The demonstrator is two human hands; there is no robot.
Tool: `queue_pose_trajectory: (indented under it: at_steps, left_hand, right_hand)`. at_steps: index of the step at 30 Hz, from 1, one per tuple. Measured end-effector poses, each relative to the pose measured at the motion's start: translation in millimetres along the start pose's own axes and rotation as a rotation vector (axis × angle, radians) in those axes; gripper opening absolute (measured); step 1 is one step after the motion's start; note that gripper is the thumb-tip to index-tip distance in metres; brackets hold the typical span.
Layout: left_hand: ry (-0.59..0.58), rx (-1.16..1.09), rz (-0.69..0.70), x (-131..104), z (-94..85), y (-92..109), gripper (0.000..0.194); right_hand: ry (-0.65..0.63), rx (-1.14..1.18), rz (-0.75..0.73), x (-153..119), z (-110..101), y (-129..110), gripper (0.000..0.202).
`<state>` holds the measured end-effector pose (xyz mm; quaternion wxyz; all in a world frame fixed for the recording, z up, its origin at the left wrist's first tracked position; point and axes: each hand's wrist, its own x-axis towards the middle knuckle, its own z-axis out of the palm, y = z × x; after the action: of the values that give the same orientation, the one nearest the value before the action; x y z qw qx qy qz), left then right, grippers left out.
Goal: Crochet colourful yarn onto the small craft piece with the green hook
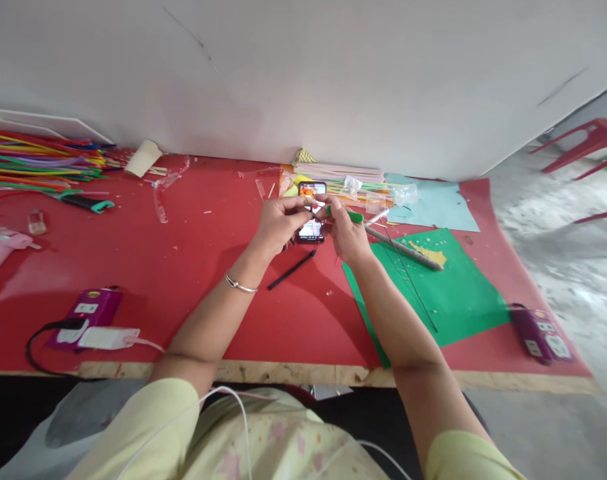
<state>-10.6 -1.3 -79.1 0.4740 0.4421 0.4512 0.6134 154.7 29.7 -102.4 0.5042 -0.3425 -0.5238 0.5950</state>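
Note:
Both hands meet over a phone [311, 230] with a lit screen, near the middle of the red table. My left hand [282, 223] has its fingers pinched at a small dark item too small to name. My right hand [344, 230] is closed around a tool with a green handle [355, 217], its fingertips close to the left ones. A black stick [291, 270] lies on the table just below the hands. Right of them a grey rod [408, 250] and a thin dark wire [416, 293] rest over a green sheet [453, 287].
Colourful pipe cleaners [38, 160] and a pink glue gun [6, 247] lie at the left. Purple power strips [96, 310] sit near both front corners. A light blue sheet [433, 203] and pale sticks [338, 173] lie along the wall. Red chairs [583, 143] stand at the right.

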Motion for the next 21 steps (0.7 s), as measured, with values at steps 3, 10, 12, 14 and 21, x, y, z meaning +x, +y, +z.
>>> queue_pose_trajectory:
  at_steps: [3,10,12,14,21]
  left_hand:
    - [0.010,0.015,-0.011,5,-2.1,-10,0.010]
    - [0.062,0.027,-0.045,13,-11.8,-10,0.012]
    - [0.102,0.033,-0.059,15,-12.3,-10,0.010]
    - [0.119,0.021,-0.058,15,-11.4,-11,0.008]
    - [0.065,-0.028,0.009,5,-3.2,1,0.016]
  right_hand:
    - [0.001,0.103,0.087,8,3,13,0.056]
    - [0.018,0.279,0.182,38,22,42,0.052]
    - [0.040,0.255,0.178,44,24,46,0.054]
    - [0.042,0.229,0.180,46,23,47,0.054]
    - [-0.005,0.235,0.053,28,15,19,0.045]
